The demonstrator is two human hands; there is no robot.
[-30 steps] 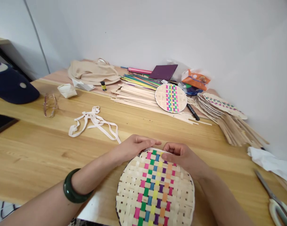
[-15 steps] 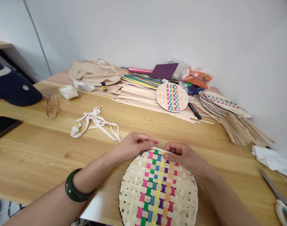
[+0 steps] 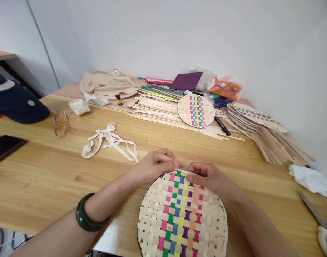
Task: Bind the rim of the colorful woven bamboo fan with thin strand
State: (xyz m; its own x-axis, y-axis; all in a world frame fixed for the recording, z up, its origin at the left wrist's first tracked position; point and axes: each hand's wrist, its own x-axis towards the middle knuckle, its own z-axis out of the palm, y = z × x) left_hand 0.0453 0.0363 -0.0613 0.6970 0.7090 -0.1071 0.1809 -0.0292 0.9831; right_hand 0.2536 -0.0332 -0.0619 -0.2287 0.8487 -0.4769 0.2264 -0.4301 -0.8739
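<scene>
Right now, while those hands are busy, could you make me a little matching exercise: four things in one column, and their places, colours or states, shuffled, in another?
Things
1. Right hand
2. Bangle
3. White ribbon
4. Scissors

Places, colours or states
A. Lying in loose loops on the table
B. At the picture's lower right, partly cut off by its edge
C. Pinching the top edge of the large woven disc
D. Dark green

Right pairs: 1-C, 2-D, 3-A, 4-B
</scene>
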